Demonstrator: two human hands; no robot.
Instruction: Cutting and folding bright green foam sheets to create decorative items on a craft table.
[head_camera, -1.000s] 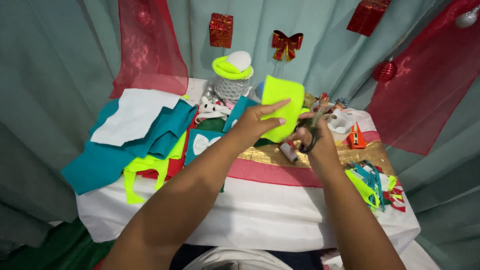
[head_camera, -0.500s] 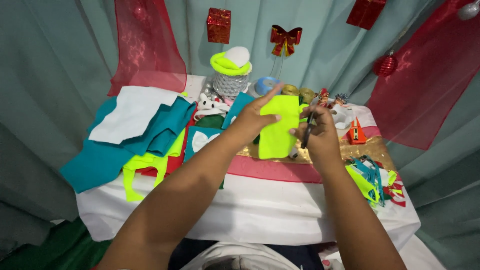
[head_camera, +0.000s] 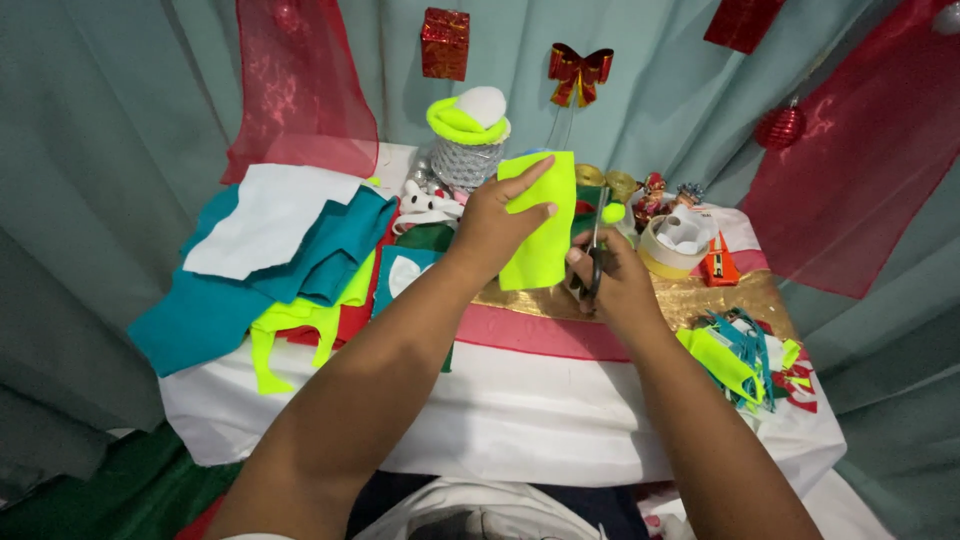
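Left hand pinches a lime felt sheet, thumb across its front, fingers behind, holding it upright above the table. Right hand is closed around scissors, fingers through the handles; blades point up just beside the sheet's right edge, apparently part open, though the view is too small to be sure. A small lime scrap sits at the blade tips. Both hands hover over a gold cloth strip with a pink band below it. Left on the table: a pile of teal felt topped by a white piece, with lime offcuts hanging over the edge. Behind the hands: a silver mesh cup carrying lime and white rounds. Right of the hands: a tape roll, a small orange object, and a heap of lime and teal scraps near the table's right corner. Red net drapes hang against the teal curtain, with a red bow and gift box ornament above.
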